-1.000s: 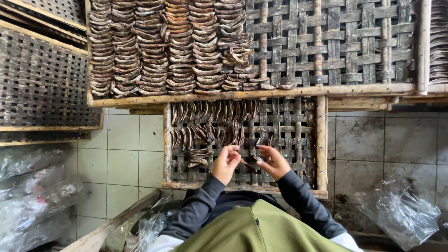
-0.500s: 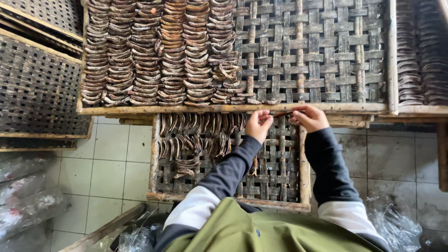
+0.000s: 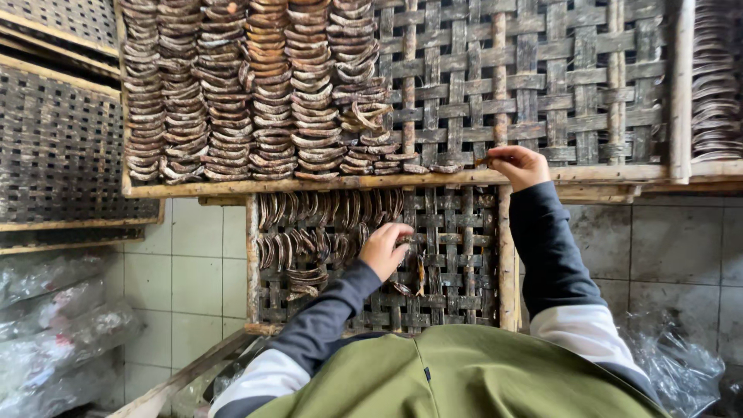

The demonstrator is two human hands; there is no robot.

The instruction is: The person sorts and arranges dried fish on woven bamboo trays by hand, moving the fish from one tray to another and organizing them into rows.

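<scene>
- Right hand [image 3: 517, 165] sits centre-right of the frame at the lower edge of the upper woven tray [image 3: 542, 85], fingers pinched on a small dark strip [image 3: 481, 162].
- Left hand [image 3: 385, 249] rests mid-frame on the lower woven tray [image 3: 457, 255], fingers curled over loose curved strips [image 3: 309, 248]; whether they grip one I cannot tell.
- Stacked rows of brown strips [image 3: 248, 85] fill the upper left.
- Crumpled clear plastic bags [image 3: 54, 325] lie lower left.
- Another clear bag [image 3: 681, 364] sits lower right on the tiled floor [image 3: 186, 263].
</scene>
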